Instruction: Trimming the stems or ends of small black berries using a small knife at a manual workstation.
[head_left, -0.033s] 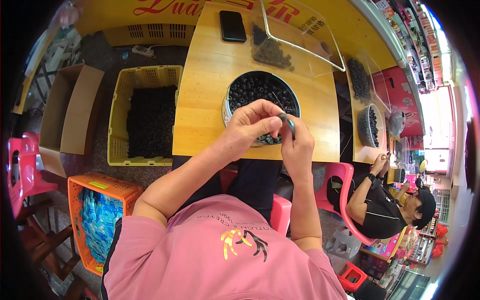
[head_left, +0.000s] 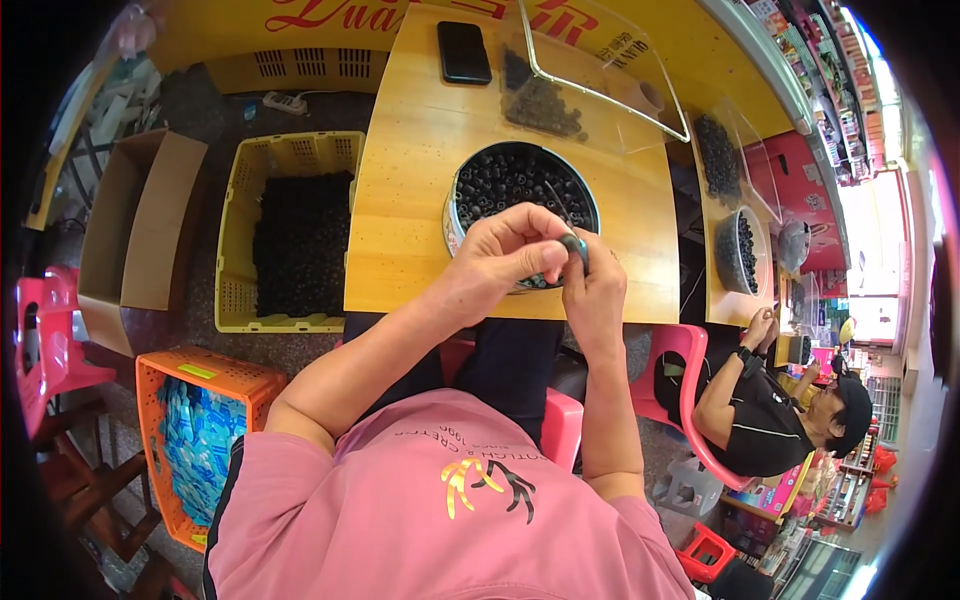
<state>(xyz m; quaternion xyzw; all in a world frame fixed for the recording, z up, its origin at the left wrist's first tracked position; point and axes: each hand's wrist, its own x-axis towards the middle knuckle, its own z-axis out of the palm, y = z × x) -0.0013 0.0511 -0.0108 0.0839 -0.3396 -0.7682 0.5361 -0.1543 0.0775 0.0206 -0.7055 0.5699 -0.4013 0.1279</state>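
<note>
Head view, looking down: my left hand (head_left: 500, 262) and right hand (head_left: 592, 290) meet above the near edge of the wooden table (head_left: 400, 200), both pinching one small dark piece (head_left: 574, 245) between fingertips. It sits at the top of my right hand's grip, just right of my left thumb, so both hands are equally close; its long axis seems to run near to far, though it is too small to be sure. It looks dark grey-green, rounded and smooth. Directly beyond my hands stands a round tin (head_left: 520, 185) heaped with small black pieces. A yellow crate (head_left: 240, 220) of the same dark pieces sits on the floor to the left.
</note>
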